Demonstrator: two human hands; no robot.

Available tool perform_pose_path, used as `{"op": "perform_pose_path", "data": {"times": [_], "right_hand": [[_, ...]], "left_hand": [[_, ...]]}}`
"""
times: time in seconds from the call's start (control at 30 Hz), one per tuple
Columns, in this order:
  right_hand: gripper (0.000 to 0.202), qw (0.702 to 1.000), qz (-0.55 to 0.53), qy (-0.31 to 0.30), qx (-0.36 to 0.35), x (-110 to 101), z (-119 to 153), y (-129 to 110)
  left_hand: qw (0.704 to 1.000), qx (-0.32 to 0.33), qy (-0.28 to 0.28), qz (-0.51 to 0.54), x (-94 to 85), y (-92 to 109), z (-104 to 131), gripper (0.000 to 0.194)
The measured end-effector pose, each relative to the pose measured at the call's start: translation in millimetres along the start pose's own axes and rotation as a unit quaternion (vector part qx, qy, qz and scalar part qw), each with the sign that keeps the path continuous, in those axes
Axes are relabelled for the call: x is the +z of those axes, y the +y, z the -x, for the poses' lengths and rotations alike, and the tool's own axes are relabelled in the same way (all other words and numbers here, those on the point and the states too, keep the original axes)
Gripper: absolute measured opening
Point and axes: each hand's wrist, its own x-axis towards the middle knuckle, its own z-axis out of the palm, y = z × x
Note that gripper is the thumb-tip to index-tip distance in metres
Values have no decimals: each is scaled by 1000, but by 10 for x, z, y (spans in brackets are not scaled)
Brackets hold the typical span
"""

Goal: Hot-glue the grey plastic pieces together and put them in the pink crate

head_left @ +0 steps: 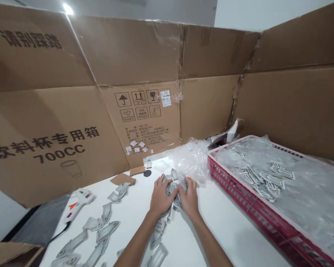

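My left hand [159, 197] and my right hand [189, 198] meet near the middle of the white table [225, 226]. Between them is a small bunch of grey curved pieces [172, 187], apparently plastic, with my fingers curled around it from both sides and the thumbs on the near side. The fingers partly cover the bunch. Similar loose grey pieces [157, 256] lie under and beside my left forearm. A trail of more such pieces [107, 211] runs along the left of the table.
A red plastic crate [233, 193] at the right holds clear bags and flat lettered pieces [272, 178]. A white power strip [79, 204] lies on the left edge. Cardboard walls [153, 55] surround the back. Clear plastic wrap [193, 159] and a black disc [147, 173] are behind my hands.
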Motion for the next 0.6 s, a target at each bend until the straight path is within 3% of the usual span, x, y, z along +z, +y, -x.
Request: {"op": "perform_pose_path", "data": {"times": [0.13,0.33,0.6], "right_hand": [[48,997,-72,-1,24,-6,68,-113],[70,980,-143,58,123,90,214,-233],[68,950,-235,60,196,6,309,-343]], "left_hand": [[999,-14,7,42,35,57,36,31],[991,-31,24,125,127,201,22,26],[979,-62,26,194,335,421,9,39]]}}
